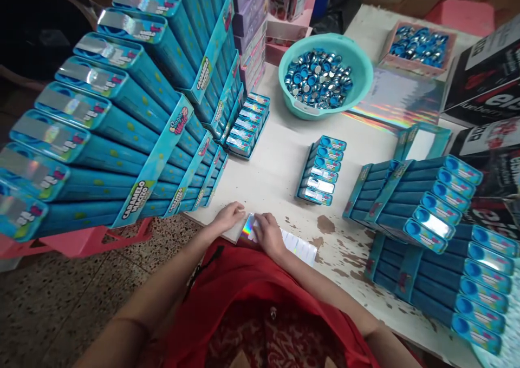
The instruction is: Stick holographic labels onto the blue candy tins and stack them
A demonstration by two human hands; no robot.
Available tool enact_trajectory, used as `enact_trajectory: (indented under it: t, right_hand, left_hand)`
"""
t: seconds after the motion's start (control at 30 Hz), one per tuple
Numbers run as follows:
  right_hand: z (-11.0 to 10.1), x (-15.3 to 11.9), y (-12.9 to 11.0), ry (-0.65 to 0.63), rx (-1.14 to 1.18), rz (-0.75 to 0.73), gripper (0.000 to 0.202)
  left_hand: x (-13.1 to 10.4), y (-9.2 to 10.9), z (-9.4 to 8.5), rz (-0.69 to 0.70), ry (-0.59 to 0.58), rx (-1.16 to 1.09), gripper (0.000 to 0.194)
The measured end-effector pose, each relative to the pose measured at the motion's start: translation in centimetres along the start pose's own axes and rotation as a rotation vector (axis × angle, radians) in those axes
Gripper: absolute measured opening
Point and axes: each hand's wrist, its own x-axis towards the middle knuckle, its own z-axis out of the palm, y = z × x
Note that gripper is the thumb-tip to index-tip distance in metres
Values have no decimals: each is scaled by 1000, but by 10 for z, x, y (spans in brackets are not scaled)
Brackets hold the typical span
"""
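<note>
A sheet of shiny rainbow-silver stickers (pixel 299 247) lies at the near table edge, partly under my right hand (pixel 268 234). The fingers of that hand are bent and pressed together on the sheet. Just to the left, over the table edge, my left hand (pixel 228 217) has its fingers curled in a pinch; whatever is between the fingertips is too small to make out. Ahead of my hands stands a blue display tray of slim packs (pixel 320 170), some with a silver sticker on top and others showing a bare round blue end.
Large stacks of blue trays (pixel 158 157) rise at the left. A turquoise basin (pixel 357 86) holds many small blue-and-silver caps, as does a pink box (pixel 406 65) behind. More blue trays (pixel 422 195) are piled at the right, beside dark cartons (pixel 483 81).
</note>
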Motion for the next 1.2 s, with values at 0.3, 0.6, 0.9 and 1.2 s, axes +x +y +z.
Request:
enact_trajectory:
  t: [0.3, 0.6, 0.9, 1.2]
  right_hand:
    - [4, 0, -3, 15, 0, 33, 41]
    - [2, -1, -7, 4, -32, -12, 33]
    - [-8, 2, -14, 5, -24, -5, 7]
    - [-62, 3, -25, 135, 504, 196, 20]
  left_hand:
    - [11, 9, 14, -119, -89, -117, 8]
    - [12, 14, 15, -273, -103, -317, 10]
    - [16, 14, 21, -223, -54, -168, 10]
    - [-5, 41, 16, 163, -72, -219, 26]
